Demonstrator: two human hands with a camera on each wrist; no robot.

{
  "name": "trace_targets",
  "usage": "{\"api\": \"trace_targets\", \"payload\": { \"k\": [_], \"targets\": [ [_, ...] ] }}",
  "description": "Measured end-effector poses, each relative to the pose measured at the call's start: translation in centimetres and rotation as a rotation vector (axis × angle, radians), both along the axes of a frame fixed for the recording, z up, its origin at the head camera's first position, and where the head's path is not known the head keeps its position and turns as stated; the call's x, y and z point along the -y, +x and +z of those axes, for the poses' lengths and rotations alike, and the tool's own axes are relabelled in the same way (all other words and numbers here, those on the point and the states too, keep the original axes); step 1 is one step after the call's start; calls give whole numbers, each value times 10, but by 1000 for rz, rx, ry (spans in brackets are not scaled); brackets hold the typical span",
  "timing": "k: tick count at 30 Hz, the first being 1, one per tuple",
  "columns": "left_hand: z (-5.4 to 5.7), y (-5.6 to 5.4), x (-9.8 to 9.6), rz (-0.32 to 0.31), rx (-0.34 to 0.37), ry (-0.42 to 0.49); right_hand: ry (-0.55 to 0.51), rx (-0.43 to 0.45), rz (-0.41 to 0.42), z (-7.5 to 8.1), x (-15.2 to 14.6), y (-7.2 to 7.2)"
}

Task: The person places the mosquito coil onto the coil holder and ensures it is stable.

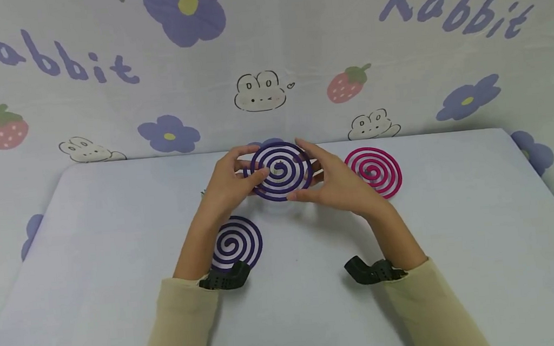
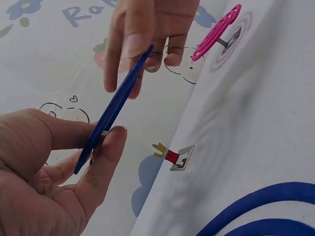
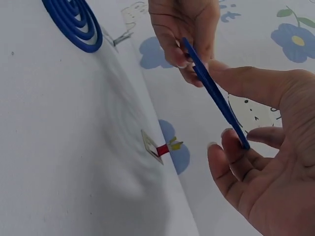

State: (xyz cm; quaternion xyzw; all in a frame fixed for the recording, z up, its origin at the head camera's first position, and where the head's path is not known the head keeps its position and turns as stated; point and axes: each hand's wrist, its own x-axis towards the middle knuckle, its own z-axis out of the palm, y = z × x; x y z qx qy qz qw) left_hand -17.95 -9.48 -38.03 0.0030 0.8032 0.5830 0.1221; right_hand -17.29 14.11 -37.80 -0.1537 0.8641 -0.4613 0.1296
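Observation:
A dark blue mosquito coil [image 1: 279,171] is held up tilted at the far middle of the table, seen nearly edge-on in both wrist views. My left hand [image 1: 231,181] pinches its left side between thumb and fingers. On the opposite side, my right hand [image 1: 338,181] grips the rim, thumb at the lower edge and fingers at the top and behind. Below the coil stands a small metal coil stand [image 2: 178,158] with a red and yellow upright, apart from the coil; the hands and coil mostly hide it in the head view.
A pink mosquito coil [image 1: 373,172] sits raised on a stand at the right. Another blue coil [image 1: 237,241] is near my left forearm, partly hidden by it. Beyond it, in the right wrist view, another metal stand [image 3: 122,38] shows. A printed cloth [image 1: 296,41] hangs behind.

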Motion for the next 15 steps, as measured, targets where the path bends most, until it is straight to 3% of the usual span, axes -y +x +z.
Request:
{"api": "trace_targets", "payload": {
  "k": [6, 13, 15],
  "targets": [
    [-1, -8, -3, 49, -5, 46, -138, 19, -96, -4, 11, -11],
    [-2, -19, -10, 115, -164, -173, -314, 47, -227, -11, 26, -25],
    [-1, -21, -13, 119, -174, -186, -333, 44, -260, -13, 28, -27]
  ]
}}
